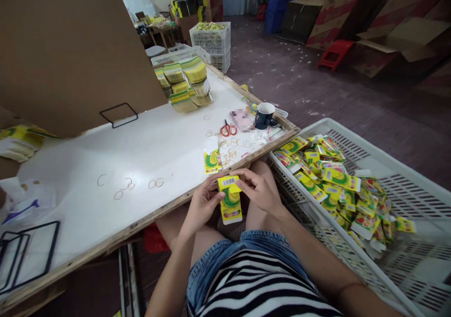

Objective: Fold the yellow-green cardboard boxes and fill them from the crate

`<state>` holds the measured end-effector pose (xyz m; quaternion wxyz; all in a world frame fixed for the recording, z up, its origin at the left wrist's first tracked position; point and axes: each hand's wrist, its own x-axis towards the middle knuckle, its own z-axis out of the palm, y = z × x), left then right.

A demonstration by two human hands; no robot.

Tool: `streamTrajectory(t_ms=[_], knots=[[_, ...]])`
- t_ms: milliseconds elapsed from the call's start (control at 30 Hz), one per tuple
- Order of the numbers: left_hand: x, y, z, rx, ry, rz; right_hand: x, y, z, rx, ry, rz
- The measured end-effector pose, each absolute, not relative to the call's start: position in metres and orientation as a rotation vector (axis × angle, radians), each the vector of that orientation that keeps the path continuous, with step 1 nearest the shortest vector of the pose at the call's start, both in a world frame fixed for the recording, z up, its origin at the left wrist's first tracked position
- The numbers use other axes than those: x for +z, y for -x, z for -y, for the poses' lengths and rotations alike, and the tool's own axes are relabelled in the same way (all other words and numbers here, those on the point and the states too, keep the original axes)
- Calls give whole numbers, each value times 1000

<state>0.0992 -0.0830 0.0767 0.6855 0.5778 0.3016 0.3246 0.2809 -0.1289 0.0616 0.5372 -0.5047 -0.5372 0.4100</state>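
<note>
Above my lap, at the table's front edge, I hold a small yellow-green printed carton [231, 206] with a barcode at its top end. My left hand [204, 202] grips its left side, thumb on the front face. My right hand [259, 190] is closed at the upper right side, its fingers at the carton's top end. Just beyond, on the white table, lies another flat yellow-green carton [212, 160]. To my right a white plastic crate [327, 128] holds a heap of similar cartons [338, 181].
On the table [141, 152] are loose rubber bands [158, 183], red-handled scissors [228, 129], a dark mug [264, 116] and bundled carton stacks [190, 82]. Black wire frames [52, 246] lie at the left. A large cardboard sheet [77, 49] stands behind. A red stool [334, 54] is on the floor.
</note>
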Motion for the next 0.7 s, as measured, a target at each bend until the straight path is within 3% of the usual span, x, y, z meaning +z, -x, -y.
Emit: streamTrajectory(t_ms=[300,433,567,700], knots=[[73,-116,85,693,-1376,-662,43,-284,126,1144,1082,875],[62,-126,57,733,-1605,-813,39,-295,133,846,1082,674],[43,-135,5,630,-1977,-1615,39,-329,142,434,1024,400],[25,-146,-29,537,-1971,-1900,39,-362,148,203,1028,279]])
